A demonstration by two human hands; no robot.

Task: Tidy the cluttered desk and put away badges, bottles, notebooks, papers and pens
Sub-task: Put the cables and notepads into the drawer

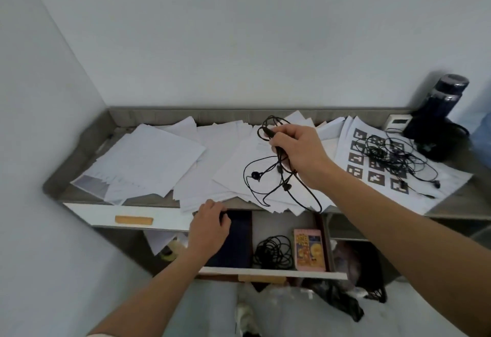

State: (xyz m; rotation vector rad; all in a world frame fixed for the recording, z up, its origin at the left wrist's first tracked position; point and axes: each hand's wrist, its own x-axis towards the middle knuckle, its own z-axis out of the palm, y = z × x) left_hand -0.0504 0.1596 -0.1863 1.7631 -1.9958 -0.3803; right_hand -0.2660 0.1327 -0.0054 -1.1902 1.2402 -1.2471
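Right grip (295, 150) around earphones (276, 177), over papers (148, 161).

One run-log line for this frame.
right hand: holding tangled black earphone cable above scattered white papers | left hand: in open drawer, on dark flat item

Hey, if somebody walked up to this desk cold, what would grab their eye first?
Probably the right hand at the desk's middle, lifting a tangle of black earphone cords above the loose white papers that cover the top. Next, the open drawer below, where the left hand rests on a dark notebook beside a coiled black cable and a pink box.
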